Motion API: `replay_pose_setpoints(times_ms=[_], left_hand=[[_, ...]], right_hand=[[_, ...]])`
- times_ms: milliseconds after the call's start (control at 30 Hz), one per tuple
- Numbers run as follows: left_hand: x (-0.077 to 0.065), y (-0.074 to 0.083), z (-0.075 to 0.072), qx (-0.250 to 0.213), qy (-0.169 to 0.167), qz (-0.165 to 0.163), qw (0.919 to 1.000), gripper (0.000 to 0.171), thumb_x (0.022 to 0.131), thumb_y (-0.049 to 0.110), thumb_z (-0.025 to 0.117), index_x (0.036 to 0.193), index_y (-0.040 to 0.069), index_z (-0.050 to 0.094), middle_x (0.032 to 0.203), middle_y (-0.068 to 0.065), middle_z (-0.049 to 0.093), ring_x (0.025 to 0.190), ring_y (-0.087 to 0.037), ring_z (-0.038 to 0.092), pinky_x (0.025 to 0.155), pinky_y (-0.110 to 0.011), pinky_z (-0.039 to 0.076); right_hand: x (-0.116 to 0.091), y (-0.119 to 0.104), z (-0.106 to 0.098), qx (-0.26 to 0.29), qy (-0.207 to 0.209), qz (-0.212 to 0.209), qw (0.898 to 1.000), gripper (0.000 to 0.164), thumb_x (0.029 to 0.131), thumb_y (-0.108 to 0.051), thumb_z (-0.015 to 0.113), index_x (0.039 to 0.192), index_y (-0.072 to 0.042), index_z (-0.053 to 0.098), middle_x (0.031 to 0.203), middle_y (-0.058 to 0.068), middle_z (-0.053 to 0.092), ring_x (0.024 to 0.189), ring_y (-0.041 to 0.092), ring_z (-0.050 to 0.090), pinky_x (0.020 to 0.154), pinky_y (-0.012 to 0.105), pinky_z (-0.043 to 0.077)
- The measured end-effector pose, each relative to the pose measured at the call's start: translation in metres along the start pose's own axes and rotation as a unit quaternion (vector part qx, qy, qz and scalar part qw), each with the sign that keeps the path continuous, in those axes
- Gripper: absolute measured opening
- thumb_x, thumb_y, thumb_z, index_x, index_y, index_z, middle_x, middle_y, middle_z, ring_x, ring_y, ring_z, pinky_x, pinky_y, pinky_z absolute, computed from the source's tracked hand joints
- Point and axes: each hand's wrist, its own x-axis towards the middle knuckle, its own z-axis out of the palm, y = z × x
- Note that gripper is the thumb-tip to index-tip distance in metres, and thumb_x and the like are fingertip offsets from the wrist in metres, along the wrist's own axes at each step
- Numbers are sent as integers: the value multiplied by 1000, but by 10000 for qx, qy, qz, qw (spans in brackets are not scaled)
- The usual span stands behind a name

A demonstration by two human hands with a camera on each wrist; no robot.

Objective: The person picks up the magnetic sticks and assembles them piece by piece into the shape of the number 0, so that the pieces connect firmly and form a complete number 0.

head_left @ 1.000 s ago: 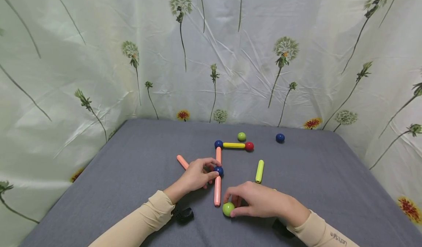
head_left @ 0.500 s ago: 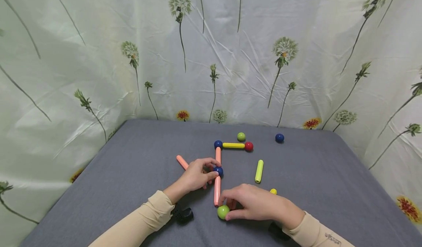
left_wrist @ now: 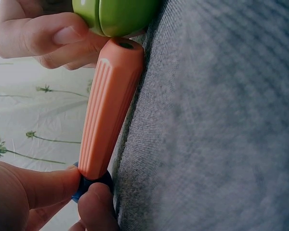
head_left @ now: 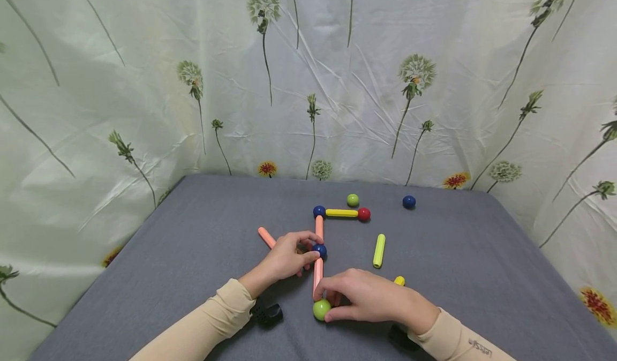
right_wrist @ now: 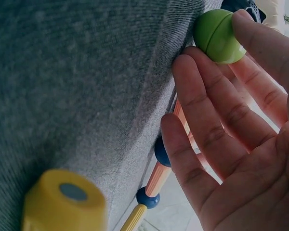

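Observation:
My left hand pinches a dark blue ball between thumb and fingers. That ball sits between two salmon-pink rods in a line; the near salmon rod runs toward me. At its near end, my right hand holds a light green ball by thumb and fingertips. In the left wrist view the green ball is right at the rod's end, which has a dark round inset. The far salmon rod leads to another blue ball, then a yellow rod and a red ball.
A loose salmon rod lies partly behind my left hand. To the right are a yellow-green rod and a yellow rod, mostly hidden in the head view. Farther back lie a green ball and a blue ball on grey cloth.
My right hand has moved left with the green ball, bringing it to the near salmon rod's end. My left hand has stayed in place on the blue ball.

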Motion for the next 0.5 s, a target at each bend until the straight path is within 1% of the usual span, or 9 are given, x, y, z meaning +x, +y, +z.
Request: replay_pose_setpoints(times_ms=[333,500], left_hand=[[0,0,0,-63,-3,-20,10000,24,100,7,76,123,13,74,100,-8,71,58,-12,61,48,-28,52],[0,-1,0,-62,21,-45,10000,23,100,8,76,122,16,75,102,-8,72,59,-12,62,48,-28,52]], right_hand=[[2,0,2,6,43,-144,9999,23,103,-34,75,123,-23,70,103,-14,72,91,-8,64,85,17,56],[3,0,2,-30,43,-186,9998,23,103,-35,74,123,-24,69,104,-14,72,91,-10,63,85,17,56]])
